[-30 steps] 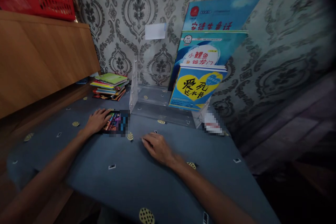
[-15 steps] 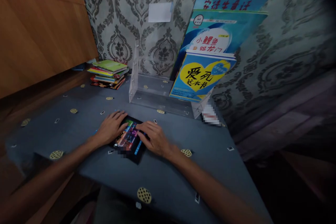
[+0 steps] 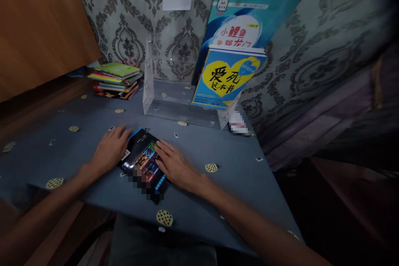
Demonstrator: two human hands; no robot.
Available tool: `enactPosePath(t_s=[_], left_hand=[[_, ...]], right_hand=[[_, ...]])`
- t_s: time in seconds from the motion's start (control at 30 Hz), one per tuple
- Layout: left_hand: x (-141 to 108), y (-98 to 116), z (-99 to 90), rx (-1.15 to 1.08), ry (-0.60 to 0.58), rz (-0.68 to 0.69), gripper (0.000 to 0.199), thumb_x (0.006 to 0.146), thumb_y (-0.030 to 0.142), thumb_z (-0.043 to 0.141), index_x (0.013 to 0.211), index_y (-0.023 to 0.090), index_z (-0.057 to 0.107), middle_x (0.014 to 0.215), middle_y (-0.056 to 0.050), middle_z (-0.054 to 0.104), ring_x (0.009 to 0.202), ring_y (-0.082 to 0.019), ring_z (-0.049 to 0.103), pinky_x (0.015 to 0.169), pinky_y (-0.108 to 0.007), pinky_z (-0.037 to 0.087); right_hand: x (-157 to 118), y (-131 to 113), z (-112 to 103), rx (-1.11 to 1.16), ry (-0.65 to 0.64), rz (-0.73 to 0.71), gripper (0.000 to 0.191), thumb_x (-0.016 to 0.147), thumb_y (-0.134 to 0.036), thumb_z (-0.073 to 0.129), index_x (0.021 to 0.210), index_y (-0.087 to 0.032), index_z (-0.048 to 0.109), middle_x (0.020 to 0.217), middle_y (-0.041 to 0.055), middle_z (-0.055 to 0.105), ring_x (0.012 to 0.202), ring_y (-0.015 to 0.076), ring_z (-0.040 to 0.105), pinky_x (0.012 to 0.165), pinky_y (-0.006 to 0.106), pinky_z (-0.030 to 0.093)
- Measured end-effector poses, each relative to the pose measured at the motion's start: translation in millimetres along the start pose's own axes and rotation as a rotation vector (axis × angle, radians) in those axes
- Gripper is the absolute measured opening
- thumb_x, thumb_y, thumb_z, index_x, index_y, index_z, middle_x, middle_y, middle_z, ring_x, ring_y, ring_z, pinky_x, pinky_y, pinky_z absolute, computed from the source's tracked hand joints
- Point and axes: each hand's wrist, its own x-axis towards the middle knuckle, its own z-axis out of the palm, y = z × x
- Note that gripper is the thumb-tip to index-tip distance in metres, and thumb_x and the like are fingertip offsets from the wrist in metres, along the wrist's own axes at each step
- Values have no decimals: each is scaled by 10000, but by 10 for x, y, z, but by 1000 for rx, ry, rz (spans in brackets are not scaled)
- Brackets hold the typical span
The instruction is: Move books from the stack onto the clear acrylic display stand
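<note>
A dark, glossy book [image 3: 141,149] lies at an angle on the table, its cover printed with small colourful pictures and blue strips. My left hand [image 3: 112,148] rests at the book's left edge, fingers stretched forward and slightly blurred. Flat on the right side of the cover lies my right hand [image 3: 174,165], its fingers spread and partly hiding the pictures. Neither hand is wrapped round the book. The book's near corner is pixelated.
Behind the book stands a clear acrylic rack [image 3: 183,110], holding a blue book with a yellow heart [image 3: 222,77] and larger books. A stack of books [image 3: 116,79] sits at the back left. A pixelated white item [image 3: 238,124] lies right of the rack.
My left hand has slid left off the cover to its edge, uncovering more of it. My right hand's fingers now lie flatter on the right side. The whole view has shifted.
</note>
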Motion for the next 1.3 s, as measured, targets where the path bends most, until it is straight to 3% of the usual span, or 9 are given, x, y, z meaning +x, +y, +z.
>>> enactPosePath(t_s=[0.13,0.2,0.33,0.47,0.63,0.73,0.93,1.1,1.3], left_hand=[[-439,279,-142,135,-175,-92,405,1019,372,318,1246,233,623,979,-124,743,768,-314,712,605,-396,531],[-561,370,-168,128,-208,-86,404,1018,403,340,1290,256,600,962,-102,756,694,-290,705,541,-353,483],[-453,425,-210,24,-178,-2,386,1025,392,351,1268,239,610,951,-94,746,852,-283,716,620,-336,503],[-130,480,-213,-20,-137,63,348,1024,378,379,1197,215,633,962,-91,720,945,-279,677,744,-360,527],[119,660,-49,-132,-86,228,357,1016,362,425,1276,187,597,1270,-129,683,1151,-301,618,945,-451,514],[139,693,68,-161,-70,250,367,1011,336,410,1286,171,588,1374,-158,638,1230,-321,598,981,-485,510],[84,611,211,-307,24,263,406,992,278,363,1356,185,519,1414,-146,620,1313,-294,573,1086,-493,469],[82,635,216,-359,48,229,438,1012,342,383,1396,147,459,1329,-165,658,1245,-295,614,1074,-490,475],[85,644,186,-345,29,202,488,1020,385,382,1449,155,408,1340,-161,645,1237,-319,616,1060,-504,477]], right_hand=[[-69,-79,-46,-12,21,51,475,1052,-308,469,1461,-72,524,1527,214,519,1488,296,408,1214,507,414],[-130,-136,-91,-17,32,82,472,1054,-298,459,1461,-65,517,1516,216,525,1479,301,406,1203,510,423],[-342,-331,-205,-78,40,183,458,1035,-286,487,1402,-20,552,1455,254,552,1325,356,502,1107,549,488],[-617,-595,-289,-129,42,214,413,992,-301,573,1350,-96,591,1328,233,615,1114,357,574,942,571,540],[-677,-734,-342,-85,37,95,230,1001,-292,567,1140,-147,679,1046,143,690,985,289,613,879,470,531],[-509,-623,-371,-63,62,90,238,1039,-269,485,1090,-152,686,1000,121,702,994,265,623,923,455,524],[11,-175,-294,-21,32,31,372,1061,-301,443,1352,-97,556,1494,177,534,1370,246,520,1161,421,446],[287,222,-171,-62,-66,-102,298,1065,-198,403,1268,-132,611,1513,147,545,1428,205,483,1213,425,391],[366,541,-185,31,-87,-94,341,1060,-172,419,1353,-172,592,1591,106,469,1449,194,470,1218,448,378]])
